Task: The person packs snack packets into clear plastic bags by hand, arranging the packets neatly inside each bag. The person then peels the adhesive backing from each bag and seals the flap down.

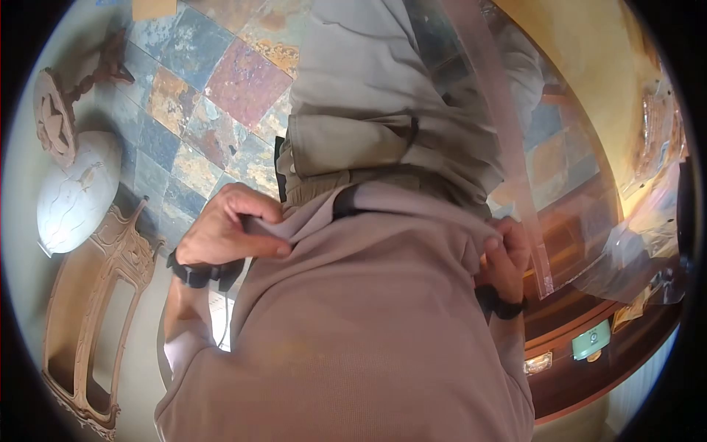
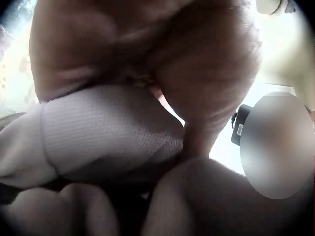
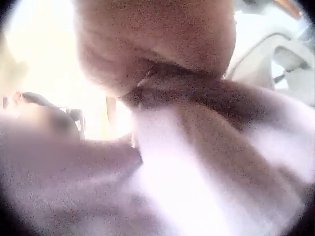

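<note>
A mauve-brown shirt [image 1: 353,317] covers the person's torso, its hem folded up along the front with a dark strip showing under it. My left hand [image 1: 221,228] pinches the hem at the left, between thumb and fingers. At the opposite side, my right hand [image 1: 508,254] grips the hem, thumb uppermost. Below the hem are khaki trousers [image 1: 353,140]. In the left wrist view, bunched shirt cloth [image 2: 108,128] lies under the hand [image 2: 147,44]. Shirt folds [image 3: 172,172] run from the hand [image 3: 157,44] in the right wrist view; its fingertips are hidden there. Both wrists wear black straps.
Multicoloured slate tiles [image 1: 247,81] cover the floor. At the left stand a carved wooden frame [image 1: 92,317] and a white, veined, oval object [image 1: 81,195]. To the right, clear plastic [image 1: 508,140] hangs by a curved wooden table [image 1: 560,342], which bears a small green box [image 1: 591,340].
</note>
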### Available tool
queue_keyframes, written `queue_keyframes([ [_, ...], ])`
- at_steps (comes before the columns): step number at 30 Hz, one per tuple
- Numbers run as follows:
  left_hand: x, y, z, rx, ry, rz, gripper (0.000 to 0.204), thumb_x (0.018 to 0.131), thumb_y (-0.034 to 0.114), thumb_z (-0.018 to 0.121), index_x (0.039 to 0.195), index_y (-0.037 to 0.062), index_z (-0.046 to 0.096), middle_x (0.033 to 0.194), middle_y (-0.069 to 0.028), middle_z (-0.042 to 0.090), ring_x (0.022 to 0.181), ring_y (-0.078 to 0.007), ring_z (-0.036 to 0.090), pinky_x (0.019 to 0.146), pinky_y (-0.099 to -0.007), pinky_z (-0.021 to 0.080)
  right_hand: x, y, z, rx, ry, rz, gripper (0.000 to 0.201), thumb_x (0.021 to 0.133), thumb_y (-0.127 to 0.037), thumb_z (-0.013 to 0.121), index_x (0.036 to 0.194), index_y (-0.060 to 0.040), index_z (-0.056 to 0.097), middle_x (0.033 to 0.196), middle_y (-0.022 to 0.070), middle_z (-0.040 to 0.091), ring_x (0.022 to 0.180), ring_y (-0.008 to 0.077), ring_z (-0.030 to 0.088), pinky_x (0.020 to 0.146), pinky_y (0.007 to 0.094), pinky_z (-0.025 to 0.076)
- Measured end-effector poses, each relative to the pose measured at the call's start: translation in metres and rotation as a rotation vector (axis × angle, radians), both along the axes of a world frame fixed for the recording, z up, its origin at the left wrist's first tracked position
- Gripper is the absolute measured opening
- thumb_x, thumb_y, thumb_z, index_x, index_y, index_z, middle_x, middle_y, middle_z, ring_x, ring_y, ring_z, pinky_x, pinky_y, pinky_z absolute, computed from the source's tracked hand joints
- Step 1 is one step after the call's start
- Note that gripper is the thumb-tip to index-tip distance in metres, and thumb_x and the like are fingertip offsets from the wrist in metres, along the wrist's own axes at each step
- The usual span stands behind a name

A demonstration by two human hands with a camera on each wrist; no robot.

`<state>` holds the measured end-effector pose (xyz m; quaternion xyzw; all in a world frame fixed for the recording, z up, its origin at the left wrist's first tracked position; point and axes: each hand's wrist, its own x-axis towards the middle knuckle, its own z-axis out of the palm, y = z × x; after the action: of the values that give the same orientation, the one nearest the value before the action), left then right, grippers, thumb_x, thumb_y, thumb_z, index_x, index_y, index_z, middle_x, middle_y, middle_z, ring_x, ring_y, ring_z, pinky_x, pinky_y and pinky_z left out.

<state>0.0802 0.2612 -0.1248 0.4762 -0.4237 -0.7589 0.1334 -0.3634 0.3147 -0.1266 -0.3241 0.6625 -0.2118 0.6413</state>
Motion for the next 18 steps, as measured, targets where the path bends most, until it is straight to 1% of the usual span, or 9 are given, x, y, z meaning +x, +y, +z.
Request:
queue_keyframes([
  [1,0.004,0.001,0.001,0.007,0.002,-0.002,0.028,0.069,-0.001,0.091,0.073,0.0,0.062,0.064,-0.0025,0.055,0.061,-0.0067,0.051,0.055,-0.0268,0.037,0.002,-0.001,0.009,-0.068,0.011,0.012,0.026,0.086,-0.024,0.082,0.093,-0.0024,0.069,0.07,0.0005,0.061,0.067,0.006,0.056,0.057,0.0266,0.042],
  [3,0.014,-0.001,0.002,0.125,0.217,0.122,0.035,0.066,0.002,0.093,0.068,-0.0008,0.058,0.061,-0.0052,0.051,0.057,-0.0122,0.049,0.052,-0.0321,0.033,-0.014,0.003,0.019,0.006,-0.054,0.04,0.023,0.089,-0.021,0.077,0.092,-0.004,0.062,0.079,0.0033,0.06,0.072,0.01,0.055,0.062,0.0273,0.042],
  [5,0.018,-0.012,0.003,0.11,0.246,0.043,0.035,0.066,0.004,0.094,0.066,-0.0011,0.059,0.058,-0.0077,0.049,0.056,-0.0158,0.049,0.052,-0.0354,0.032,-0.023,0.0,0.024,0.076,-0.123,0.071,0.021,0.092,-0.017,0.073,0.091,-0.0056,0.055,0.088,0.0062,0.06,0.076,0.014,0.053,0.068,0.028,0.043],
  [7,0.018,-0.028,0.0,0.132,0.484,-0.268,0.034,0.067,0.003,0.094,0.065,-0.0013,0.06,0.057,-0.0089,0.048,0.055,-0.0193,0.047,0.052,-0.0374,0.03,-0.025,-0.009,0.024,-0.065,-0.284,0.314,0.029,0.086,-0.02,0.08,0.082,-0.0055,0.055,0.074,0.0066,0.061,0.065,0.016,0.057,0.06,0.029,0.042],
  [10,0.015,-0.029,0.0,0.176,0.487,-0.337,0.031,0.068,0.005,0.094,0.065,-0.0014,0.063,0.057,-0.008,0.049,0.053,-0.0229,0.046,0.051,-0.0388,0.029,-0.018,-0.031,0.027,0.04,-0.467,0.292,0.033,0.08,-0.019,0.085,0.074,-0.0043,0.056,0.062,0.0063,0.061,0.055,0.018,0.058,0.054,0.0304,0.041],
  [11,0.014,-0.03,0.001,0.197,0.455,-0.384,0.03,0.069,0.007,0.094,0.065,-0.0011,0.065,0.057,-0.0077,0.049,0.053,-0.0243,0.046,0.052,-0.039,0.028,-0.017,-0.035,0.031,0.041,-0.465,0.288,0.033,0.08,-0.019,0.085,0.074,-0.0043,0.056,0.062,0.0063,0.061,0.055,0.018,0.058,0.054,0.0304,0.041],
  [13,0.017,-0.036,-0.006,0.2,0.512,-0.39,0.029,0.07,0.007,0.093,0.065,-0.0005,0.066,0.057,-0.0073,0.049,0.053,-0.0242,0.047,0.052,-0.0389,0.028,-0.016,-0.044,0.04,0.232,-0.142,0.61,0.032,0.075,-0.021,0.09,0.078,-0.0016,0.065,0.064,0.0048,0.064,0.054,0.0162,0.061,0.053,0.0302,0.041],
  [17,0.021,-0.041,-0.016,0.198,0.687,-0.373,0.026,0.07,0.006,0.092,0.064,0.0003,0.067,0.056,-0.0072,0.047,0.054,-0.0231,0.047,0.052,-0.0391,0.026,-0.008,-0.056,0.037,0.266,-0.221,0.727,0.034,0.075,-0.024,0.091,0.09,0.0007,0.074,0.066,0.0039,0.067,0.056,0.0159,0.063,0.053,0.0298,0.041],
  [18,0.012,-0.044,-0.015,0.132,0.767,-0.318,0.024,0.075,0.005,0.088,0.063,0.0013,0.067,0.053,-0.0063,0.042,0.05,-0.0196,0.043,0.051,-0.0391,0.024,-0.016,-0.046,0.025,0.124,-0.359,0.7,0.035,0.079,-0.026,0.089,0.096,0.0015,0.075,0.069,0.0043,0.069,0.059,0.0145,0.064,0.054,0.0289,0.042],
])
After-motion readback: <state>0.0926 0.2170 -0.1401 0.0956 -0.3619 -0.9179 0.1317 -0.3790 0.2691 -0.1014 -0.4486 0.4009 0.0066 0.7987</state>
